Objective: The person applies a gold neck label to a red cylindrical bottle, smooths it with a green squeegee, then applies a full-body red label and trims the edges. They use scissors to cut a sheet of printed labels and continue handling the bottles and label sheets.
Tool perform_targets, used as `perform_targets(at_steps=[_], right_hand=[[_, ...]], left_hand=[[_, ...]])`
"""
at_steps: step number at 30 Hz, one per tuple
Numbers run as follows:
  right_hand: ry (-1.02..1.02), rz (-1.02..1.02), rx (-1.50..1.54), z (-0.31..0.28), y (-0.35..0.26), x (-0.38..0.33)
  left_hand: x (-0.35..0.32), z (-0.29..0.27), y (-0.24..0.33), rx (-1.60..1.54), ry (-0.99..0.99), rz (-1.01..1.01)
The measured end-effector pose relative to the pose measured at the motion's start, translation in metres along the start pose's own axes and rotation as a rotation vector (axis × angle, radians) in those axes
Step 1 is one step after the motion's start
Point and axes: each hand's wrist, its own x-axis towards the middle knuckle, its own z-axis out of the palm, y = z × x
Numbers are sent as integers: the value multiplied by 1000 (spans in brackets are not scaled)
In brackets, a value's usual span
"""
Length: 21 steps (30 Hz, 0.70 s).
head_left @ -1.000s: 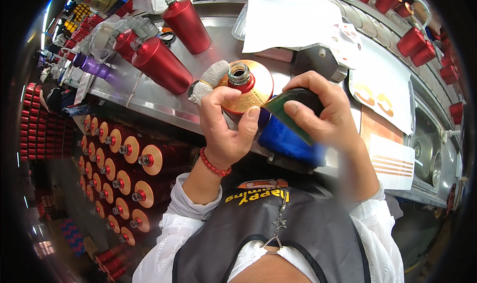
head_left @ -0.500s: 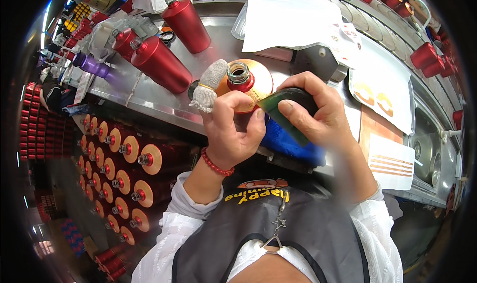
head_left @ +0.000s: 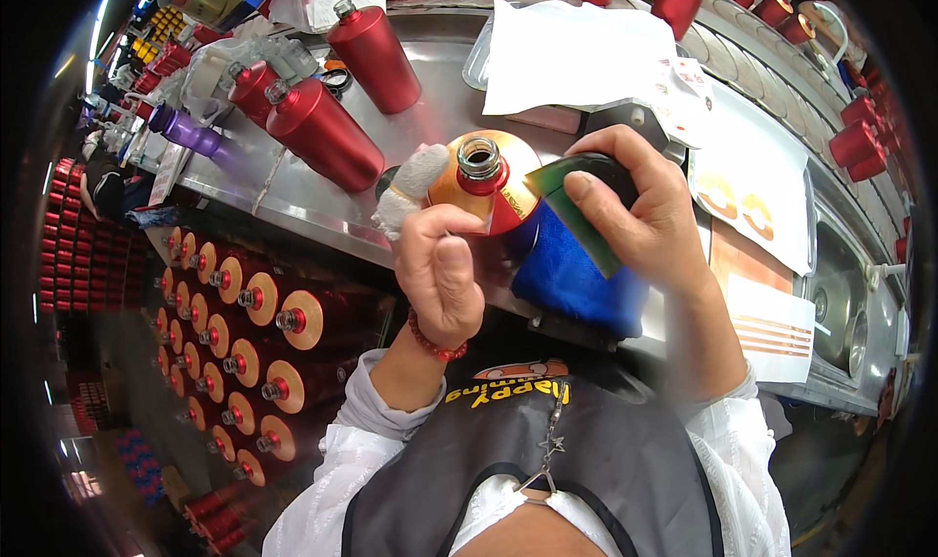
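A red bottle (head_left: pixel 505 212) with a clear glass neck faces up at me on the bench. A gold ring-shaped label (head_left: pixel 516 149) lies around its shoulder, with a red gap at the front right. My left hand (head_left: pixel 442 278) is closed against the bottle's left side; pale cloth covers some of its fingers, and its bent bare index finger touches the front of the shoulder. My right hand (head_left: pixel 653 210) grips a flat green scraper (head_left: pixel 586 227) with a dark upper part. One scraper corner is close to the label's right edge. Below the scraper sits a blue cloth-like pad (head_left: pixel 567 269).
Several red bottles (head_left: pixel 327 135) stand at the back left, near a purple bottle (head_left: pixel 186 130). Rows of gold-shouldered bottles (head_left: pixel 283 386) fill the lower left. White sheets (head_left: pixel 576 54) lie behind, and a sheet with copper strips (head_left: pixel 772 327) is at right. A conveyor (head_left: pixel 752 78) curves behind.
My left thumb has drawn back from the label. The scraper has shifted slightly right, away from my left fingers. Red bottles on the conveyor have changed position.
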Motion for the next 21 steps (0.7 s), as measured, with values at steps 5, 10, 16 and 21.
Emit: perform_targets(at_steps=[5, 10, 16, 21], right_hand=[[39, -6, -23, 4, 9, 0], [30, -5, -15, 5, 10, 0], [38, -7, -17, 6, 10, 0], [33, -6, -25, 6, 10, 0]], left_hand=[[11, 17, 12, -190, 99, -201], [15, 18, 14, -77, 90, -216], [17, 21, 14, -50, 101, -226], [16, 19, 13, -80, 94, -242]])
